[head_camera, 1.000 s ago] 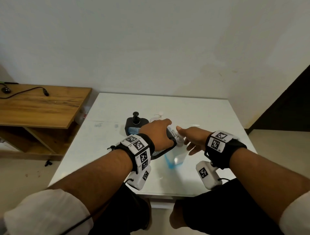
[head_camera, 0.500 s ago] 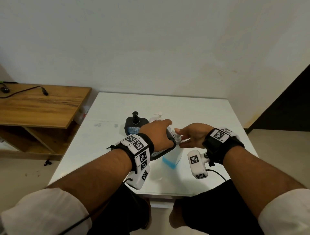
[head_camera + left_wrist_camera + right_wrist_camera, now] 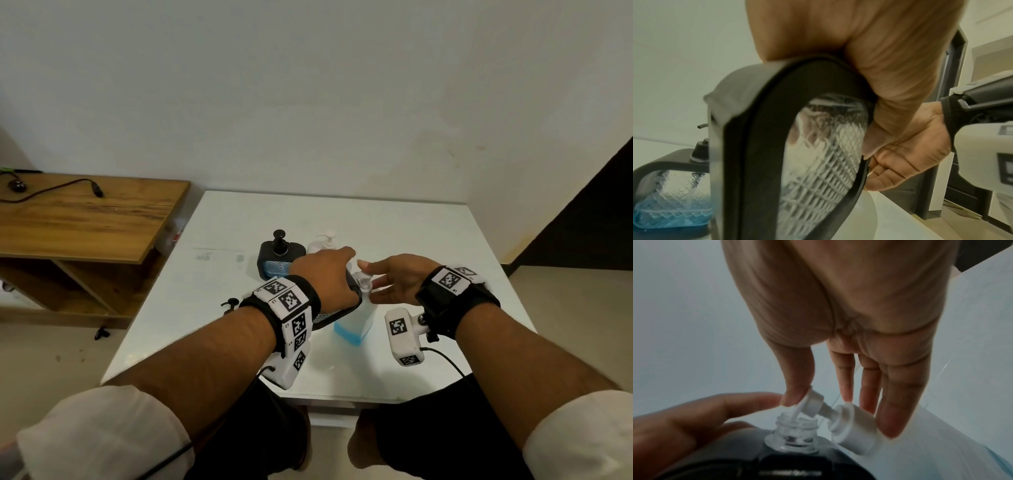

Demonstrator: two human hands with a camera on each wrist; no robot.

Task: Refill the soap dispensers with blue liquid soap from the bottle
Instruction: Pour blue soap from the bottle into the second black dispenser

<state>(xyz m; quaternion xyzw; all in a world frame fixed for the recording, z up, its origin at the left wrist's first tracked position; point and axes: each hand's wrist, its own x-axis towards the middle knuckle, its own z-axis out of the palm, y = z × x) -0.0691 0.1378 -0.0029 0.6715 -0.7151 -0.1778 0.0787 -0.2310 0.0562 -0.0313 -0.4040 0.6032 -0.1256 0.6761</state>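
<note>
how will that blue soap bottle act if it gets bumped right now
The blue soap bottle is leaning, with liquid only near its base, so it probably feels light. Its cap looks tipped aside, so a knock might spill. The right hand only touches it with straight fingers.

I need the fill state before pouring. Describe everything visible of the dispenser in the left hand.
The dispenser has a black frame round a clear, diamond-patterned window, glass or plastic by its look; no blue shows through it. Its clear threaded neck stands open, pump off. The left hand grips it from above, tilted. The white spout of the bottle points into the neck.
</note>
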